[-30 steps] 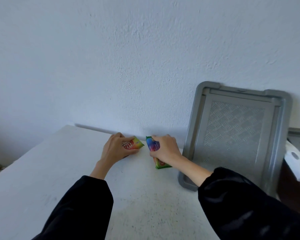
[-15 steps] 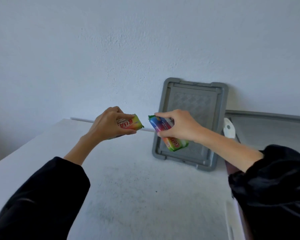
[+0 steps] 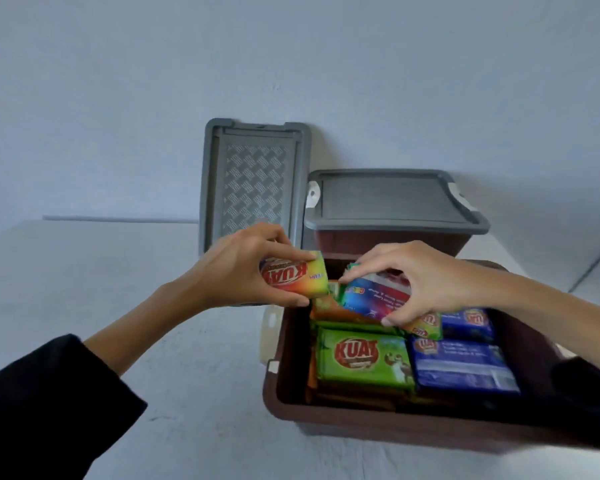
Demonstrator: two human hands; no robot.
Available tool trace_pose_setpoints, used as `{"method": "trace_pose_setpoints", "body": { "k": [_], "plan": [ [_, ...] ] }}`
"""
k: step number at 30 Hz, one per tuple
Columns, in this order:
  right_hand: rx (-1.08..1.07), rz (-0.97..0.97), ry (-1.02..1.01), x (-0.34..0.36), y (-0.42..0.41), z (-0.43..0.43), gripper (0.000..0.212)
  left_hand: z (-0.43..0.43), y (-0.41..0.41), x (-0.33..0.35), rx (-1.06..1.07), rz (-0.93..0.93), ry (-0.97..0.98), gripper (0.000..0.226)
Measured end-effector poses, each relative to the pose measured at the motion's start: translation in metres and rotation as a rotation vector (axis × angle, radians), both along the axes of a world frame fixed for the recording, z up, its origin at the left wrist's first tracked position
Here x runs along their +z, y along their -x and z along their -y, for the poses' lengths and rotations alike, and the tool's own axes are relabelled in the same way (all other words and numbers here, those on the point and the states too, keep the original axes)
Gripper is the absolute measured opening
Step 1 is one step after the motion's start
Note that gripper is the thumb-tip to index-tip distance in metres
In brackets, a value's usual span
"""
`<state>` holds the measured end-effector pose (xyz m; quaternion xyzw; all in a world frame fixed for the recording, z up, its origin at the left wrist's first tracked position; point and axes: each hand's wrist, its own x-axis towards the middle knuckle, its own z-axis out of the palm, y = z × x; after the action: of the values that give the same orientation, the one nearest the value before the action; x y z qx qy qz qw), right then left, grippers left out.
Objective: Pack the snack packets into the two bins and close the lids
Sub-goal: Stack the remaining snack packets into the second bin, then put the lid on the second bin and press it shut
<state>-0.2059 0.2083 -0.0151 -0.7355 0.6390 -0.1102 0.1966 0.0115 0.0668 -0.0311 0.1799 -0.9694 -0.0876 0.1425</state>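
My left hand (image 3: 243,268) grips a rainbow snack packet (image 3: 297,277) just over the left rim of the open brown bin (image 3: 326,415). My right hand (image 3: 420,277) holds a second rainbow packet (image 3: 368,299) above the bin's far half. Inside the bin lie a green packet (image 3: 364,358), blue packets (image 3: 465,367) and an orange one (image 3: 326,311). Behind it stands a second brown bin (image 3: 388,242) with its grey lid (image 3: 392,202) on. A loose grey lid (image 3: 253,181) leans upright against the wall.
The white table (image 3: 118,289) stretches to the left of the bins. A plain white wall (image 3: 291,64) rises right behind them. The table's right edge shows near the closed bin.
Both hands lifted their packets off the table's far side and carried them right, over the open bin. My view swung right and down, bringing both bins into sight.
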Motion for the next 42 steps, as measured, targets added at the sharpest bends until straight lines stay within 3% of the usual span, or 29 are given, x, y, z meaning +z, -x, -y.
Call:
{"method": "trace_pose_setpoints", "body": {
  "k": [8,22,32,36,42],
  "plan": [
    [0.039,-0.040,-0.124,-0.018,0.031,-0.053,0.061,-0.057,0.043,-0.024,-0.130,0.133,0.047,0.066],
    [0.002,-0.213,-0.123,-0.040,0.037,-0.069,0.065,-0.078,0.063,-0.039,-0.186,0.322,0.094,0.067],
    [-0.014,-0.251,-0.129,-0.030,0.040,-0.067,0.056,-0.071,0.071,-0.036,-0.292,0.162,0.312,0.063],
    [-0.067,-0.149,0.014,-0.014,0.040,-0.045,0.050,-0.049,0.069,-0.015,-0.229,0.028,0.236,0.056],
    [-0.128,-0.046,0.201,0.000,0.017,0.019,0.054,0.008,0.045,0.003,-0.045,-0.189,0.275,0.039]
  ]
}}
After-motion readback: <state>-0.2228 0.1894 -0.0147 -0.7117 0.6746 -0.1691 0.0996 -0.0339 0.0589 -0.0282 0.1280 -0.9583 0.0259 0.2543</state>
